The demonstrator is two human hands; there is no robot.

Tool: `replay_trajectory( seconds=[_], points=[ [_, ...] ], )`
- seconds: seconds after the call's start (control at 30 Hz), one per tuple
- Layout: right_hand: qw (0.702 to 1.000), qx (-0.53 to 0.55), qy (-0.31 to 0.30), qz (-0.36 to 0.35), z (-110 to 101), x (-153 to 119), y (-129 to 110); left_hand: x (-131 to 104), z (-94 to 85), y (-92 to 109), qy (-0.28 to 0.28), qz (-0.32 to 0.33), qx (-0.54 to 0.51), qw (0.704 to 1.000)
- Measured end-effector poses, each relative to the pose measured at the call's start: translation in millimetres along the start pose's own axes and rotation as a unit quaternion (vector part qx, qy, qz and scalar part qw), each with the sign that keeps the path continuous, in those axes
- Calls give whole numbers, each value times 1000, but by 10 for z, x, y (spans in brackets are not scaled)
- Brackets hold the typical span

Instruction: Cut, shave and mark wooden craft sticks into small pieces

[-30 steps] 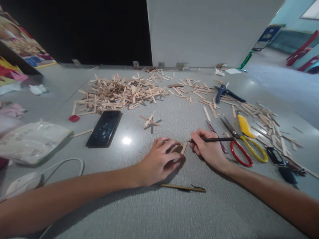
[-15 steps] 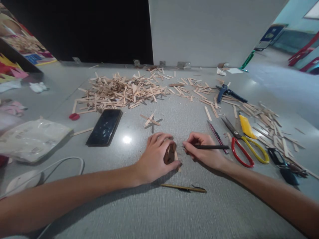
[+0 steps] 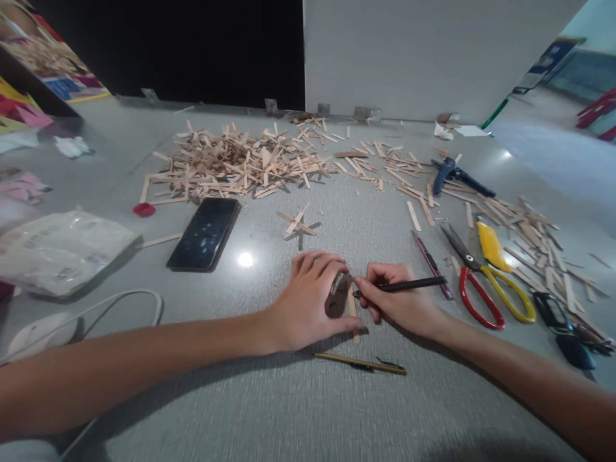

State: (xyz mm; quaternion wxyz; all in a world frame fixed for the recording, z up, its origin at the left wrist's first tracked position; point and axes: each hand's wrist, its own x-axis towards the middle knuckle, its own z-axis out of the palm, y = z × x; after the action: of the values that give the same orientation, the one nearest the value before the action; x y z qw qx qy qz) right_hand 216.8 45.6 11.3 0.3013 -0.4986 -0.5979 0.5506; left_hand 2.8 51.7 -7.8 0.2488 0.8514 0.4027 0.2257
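Closer now, the black pen (image 3: pixel 418 283) pinched in the right hand (image 3: pixel 405 305) reaches the wooden craft stick (image 3: pixel 353 309) gripped by the left hand (image 3: pixel 308 307) (no mark discernible). Beyond the left hand, one crossed-stick piece (image 3: pixel 296 222) looks assembled; the stick heap (image 3: pixel 231 168) lies loose.

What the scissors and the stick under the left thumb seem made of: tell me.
Scissors: blades likely metal, dark grey; handles, one red, one yellow, glossy, perhaps plastic. Stick: probably bare wood, looking pale tan and matte.
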Motion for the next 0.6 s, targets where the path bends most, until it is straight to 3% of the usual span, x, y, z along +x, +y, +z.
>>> replay_trajectory(
  seconds=[0.6],
  points=[
    [999,-43,2,6,0,-1,-49,7,-8,17,-24,12,11,1000]
  ],
)
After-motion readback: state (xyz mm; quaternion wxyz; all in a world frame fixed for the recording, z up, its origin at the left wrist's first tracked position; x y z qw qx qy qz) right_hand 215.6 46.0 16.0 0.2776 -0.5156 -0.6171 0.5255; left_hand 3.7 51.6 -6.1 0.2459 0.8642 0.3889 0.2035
